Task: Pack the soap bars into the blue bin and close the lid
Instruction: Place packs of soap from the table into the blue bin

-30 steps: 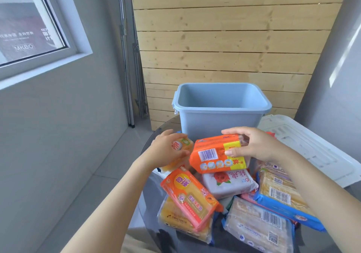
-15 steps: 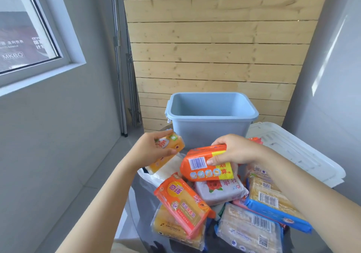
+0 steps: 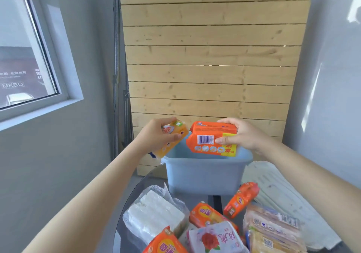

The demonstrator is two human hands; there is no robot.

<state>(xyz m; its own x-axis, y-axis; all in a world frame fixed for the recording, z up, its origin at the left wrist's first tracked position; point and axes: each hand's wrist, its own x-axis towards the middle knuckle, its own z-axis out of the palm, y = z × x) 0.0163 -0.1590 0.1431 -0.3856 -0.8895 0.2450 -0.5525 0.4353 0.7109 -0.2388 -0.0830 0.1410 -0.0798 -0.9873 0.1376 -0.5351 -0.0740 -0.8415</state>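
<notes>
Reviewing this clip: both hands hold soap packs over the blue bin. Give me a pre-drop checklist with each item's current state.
1. Left hand has a firm grip on the yellow soap pack: ok.
2. Right hand grips the orange soap pack: ok.
3. Blue bin open, lid off: ok.
4. Orange pack above the bin opening: ok.
5. Yellow pack fully over the opening: not ok, it overhangs the left rim.
6. Bin interior free of obstructions: cannot tell.

bin (image 3: 203, 176) behind soap packs (image 3: 213, 235) on table (image 3: 136, 190), lid (image 3: 283, 198) right of bin, two packs (image 3: 212, 139) above bin
</notes>
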